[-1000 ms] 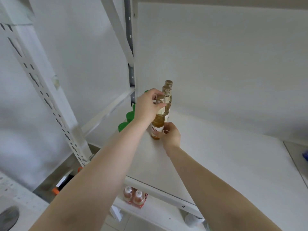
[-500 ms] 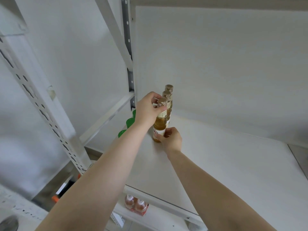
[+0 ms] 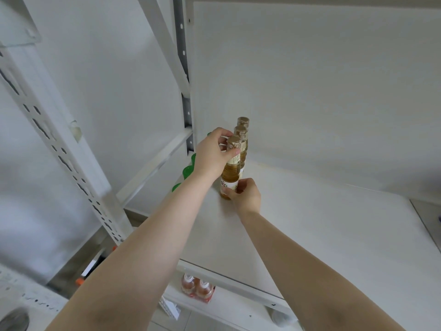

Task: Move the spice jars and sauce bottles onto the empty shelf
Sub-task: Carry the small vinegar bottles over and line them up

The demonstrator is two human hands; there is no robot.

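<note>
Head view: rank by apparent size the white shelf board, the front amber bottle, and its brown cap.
1. white shelf board: by far the largest.
2. front amber bottle: gripped by the left hand near the neck and the right hand at the base.
3. brown cap: smallest.
No close calls.

Both forearms are bare, with no sleeve visible. The left hand and the right hand wear no gloves, rings or watch.

amber bottle with tan cap, white shelf, green lids
</note>
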